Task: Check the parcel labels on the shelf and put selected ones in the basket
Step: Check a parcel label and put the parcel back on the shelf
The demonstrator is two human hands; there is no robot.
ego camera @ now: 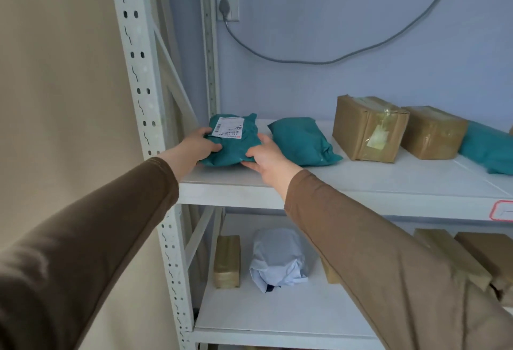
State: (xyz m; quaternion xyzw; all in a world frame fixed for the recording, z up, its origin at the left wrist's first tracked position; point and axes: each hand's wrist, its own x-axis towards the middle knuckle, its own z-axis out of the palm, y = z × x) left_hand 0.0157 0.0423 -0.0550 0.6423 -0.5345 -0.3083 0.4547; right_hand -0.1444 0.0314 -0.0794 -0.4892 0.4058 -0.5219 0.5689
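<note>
Two arms in brown sleeves [91, 227] reach forward from the bottom of the view toward a white metal shelving unit [155, 116].

On the lower shelf [277, 319], nearest the viewer, a small brown taped box [227, 261] stands on end near the left edge. Just right of it sits a white plastic-wrapped parcel [279, 258], with more brown boxes [477, 255] toward the right, partly hidden by the right sleeve.

On the upper shelf [361, 180], at its left front corner, lies a teal poly-mailer parcel [233, 141] with a white shipping label [229, 127] on top; the print is too small to read. The left hand [200, 144] grasps the parcel's left end, fingers curled over the top. The right hand [263, 159] grips its right front corner, thumb on top and fingers underneath. Whether the parcel is lifted clear of the shelf cannot be told.

Just beside it to the right rests a second teal mailer [302, 141]. Further right stand two brown cardboard boxes wrapped in clear tape [369, 127] and [433, 133], side by side. A third teal mailer [488, 149] lies at the right edge.

Behind the shelf, on the pale blue wall, a grey plug sits in a wall socket [228, 6], and its cable [305, 59] sags to the right.
</note>
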